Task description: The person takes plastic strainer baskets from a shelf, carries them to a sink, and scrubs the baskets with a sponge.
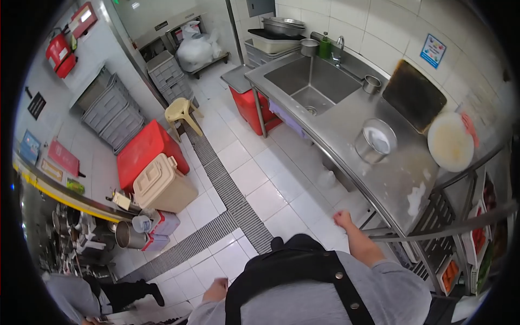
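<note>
My right hand [342, 218] hangs in front of me over the floor, its fingers curled in, with nothing seen in it. It is nearest to the front edge of the steel counter [346, 122] and touches nothing. Low on the left, beside my apron [281, 268], is my left hand [218, 288], also closed and a little blurred; no object shows in it. On the counter stands a metal pot [374, 142] with something whitish inside. Behind it a dark, stained tray [414, 96] leans on the wall, beside a round whitish board [450, 142].
A sink [311, 81] is set into the counter. Along the left stand a red bin [149, 151], a beige lidded bin [165, 184] and a yellow stool [183, 112]. Floor grating [216, 173] crosses the tiles. Another person [92, 295] is at lower left; a rack [433, 233] stands right.
</note>
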Tool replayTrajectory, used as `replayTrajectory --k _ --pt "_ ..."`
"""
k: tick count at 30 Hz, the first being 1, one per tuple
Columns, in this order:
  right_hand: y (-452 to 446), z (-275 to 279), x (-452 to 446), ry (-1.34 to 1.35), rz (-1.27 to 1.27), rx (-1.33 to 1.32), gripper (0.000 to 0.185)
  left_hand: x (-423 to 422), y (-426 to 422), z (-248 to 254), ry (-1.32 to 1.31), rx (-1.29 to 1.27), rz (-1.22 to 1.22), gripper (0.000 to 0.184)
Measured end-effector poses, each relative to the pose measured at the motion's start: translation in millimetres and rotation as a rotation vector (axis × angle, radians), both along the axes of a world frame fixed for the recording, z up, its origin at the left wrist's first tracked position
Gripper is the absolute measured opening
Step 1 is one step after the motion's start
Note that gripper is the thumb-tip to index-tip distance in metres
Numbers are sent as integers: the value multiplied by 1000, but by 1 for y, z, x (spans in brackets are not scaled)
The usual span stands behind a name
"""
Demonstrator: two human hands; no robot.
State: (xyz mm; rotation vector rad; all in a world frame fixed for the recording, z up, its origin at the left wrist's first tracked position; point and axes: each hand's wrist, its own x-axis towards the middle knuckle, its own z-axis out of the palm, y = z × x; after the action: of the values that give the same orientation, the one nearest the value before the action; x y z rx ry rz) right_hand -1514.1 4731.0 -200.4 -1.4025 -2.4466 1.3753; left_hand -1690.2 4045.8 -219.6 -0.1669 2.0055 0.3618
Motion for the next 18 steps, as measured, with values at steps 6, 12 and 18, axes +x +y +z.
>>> replayTrajectory --k 6,12,18 --pt "-34 -63 79 -536 -229 -577 23 -320 184 -39 479 171 206 30" --pt "-1 -60 107 -407 109 -377 20 -479 405 69 519 660 369 18" --pt "66 -65 -50 -618 -300 -588 15 -490 494 48 58 307 -148 21"
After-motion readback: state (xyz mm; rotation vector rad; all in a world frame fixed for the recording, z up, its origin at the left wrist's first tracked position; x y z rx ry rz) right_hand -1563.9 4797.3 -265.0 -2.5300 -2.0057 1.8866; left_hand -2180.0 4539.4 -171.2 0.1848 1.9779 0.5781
